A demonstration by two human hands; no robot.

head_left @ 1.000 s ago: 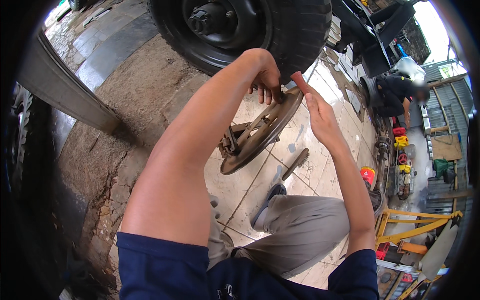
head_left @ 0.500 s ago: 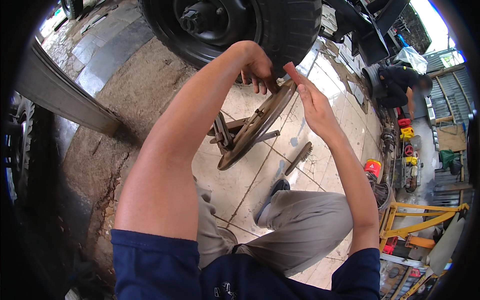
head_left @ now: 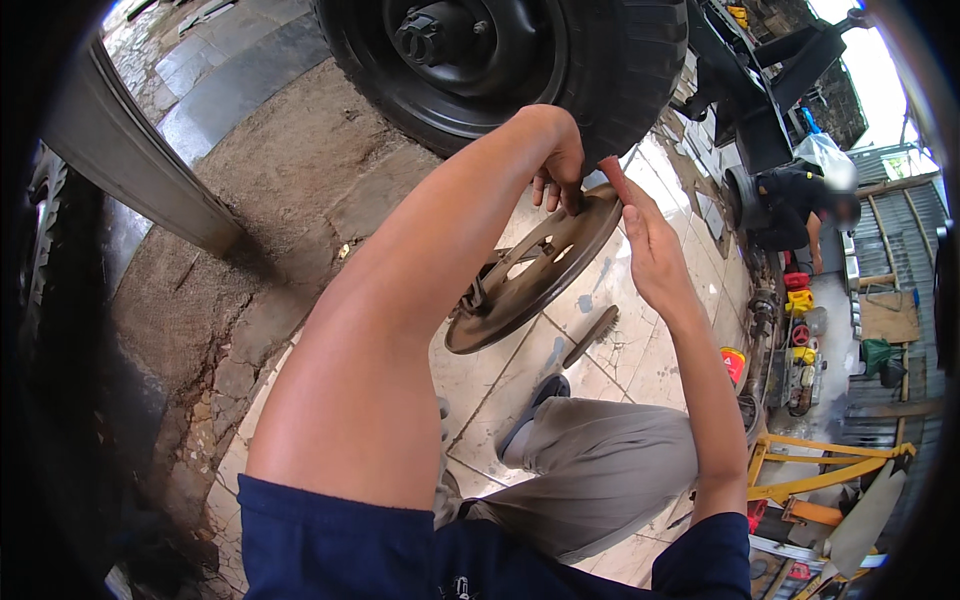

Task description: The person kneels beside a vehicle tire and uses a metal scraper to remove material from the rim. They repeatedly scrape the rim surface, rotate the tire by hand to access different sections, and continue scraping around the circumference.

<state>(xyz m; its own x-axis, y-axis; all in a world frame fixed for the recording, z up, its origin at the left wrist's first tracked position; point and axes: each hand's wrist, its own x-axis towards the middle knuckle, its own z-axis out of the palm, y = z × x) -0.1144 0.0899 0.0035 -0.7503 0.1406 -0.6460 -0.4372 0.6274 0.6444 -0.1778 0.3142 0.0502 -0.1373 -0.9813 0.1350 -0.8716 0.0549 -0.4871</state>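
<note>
A round, rusty brown metal plate (head_left: 572, 262) with a cut-out middle stands tilted over the tiles, metal brackets behind it. At its upper edge, my left hand (head_left: 562, 178) is closed, thumb and fingers on the plate; part of that grip is hidden. My right hand (head_left: 655, 252) lies against the outer rim on the right. It holds a reddish strip (head_left: 614, 178), which looks like sandpaper, its end sticking up past the fingers. A wire brush (head_left: 592, 337) lies on the tiles below the plate.
A large black wheel (head_left: 490, 60) stands just beyond my hands. To the left is a grey metal post (head_left: 160, 170). On the right are a red can (head_left: 733, 364), a yellow metal frame (head_left: 820, 465) and a crouching person (head_left: 795, 205) farther off.
The plate has turned so more of its flat face shows. My hands stay at its upper edge and rim. The whole view has shifted a little.
</note>
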